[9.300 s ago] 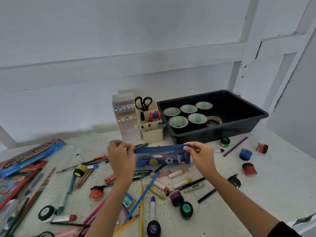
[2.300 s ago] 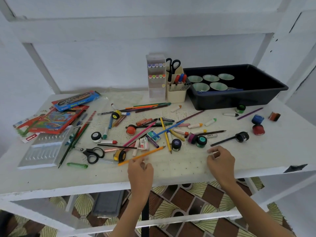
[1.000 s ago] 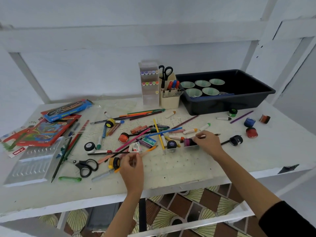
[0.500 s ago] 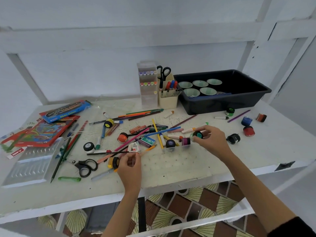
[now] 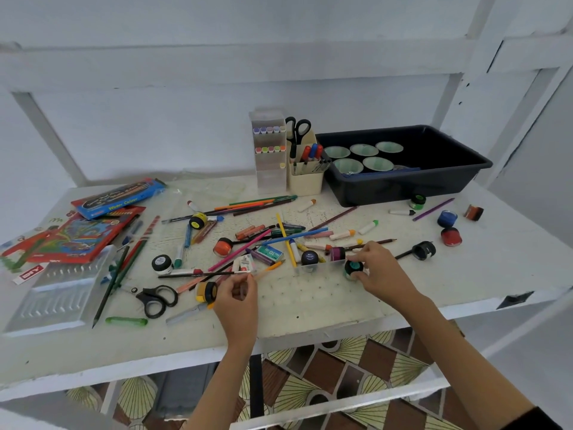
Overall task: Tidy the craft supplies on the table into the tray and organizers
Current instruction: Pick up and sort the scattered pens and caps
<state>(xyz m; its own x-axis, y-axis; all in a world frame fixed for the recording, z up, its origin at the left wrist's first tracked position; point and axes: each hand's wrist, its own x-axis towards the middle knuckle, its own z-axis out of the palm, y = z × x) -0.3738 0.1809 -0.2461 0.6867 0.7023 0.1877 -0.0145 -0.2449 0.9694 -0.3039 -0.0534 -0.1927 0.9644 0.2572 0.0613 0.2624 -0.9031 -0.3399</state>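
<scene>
At front of surface [image 5: 310, 308], head view: right hand [image 5: 383, 271], fingers curled round teal pot [image 5: 353, 267], holds it at the end of clear organizer [image 5: 305, 268], beside purple pot [image 5: 337, 253]; judged a slotting-in; left hand [image 5: 237, 293], fingers curled by orange pencil [image 5: 268, 269]; hold cannot be told; tray [image 5: 400, 187] well apart, rear right.

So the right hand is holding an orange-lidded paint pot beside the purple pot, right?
Not quite. The head view shows the right hand holding a teal-lidded paint pot beside the purple pot; the orange paint pot sits further left, untouched.
</scene>
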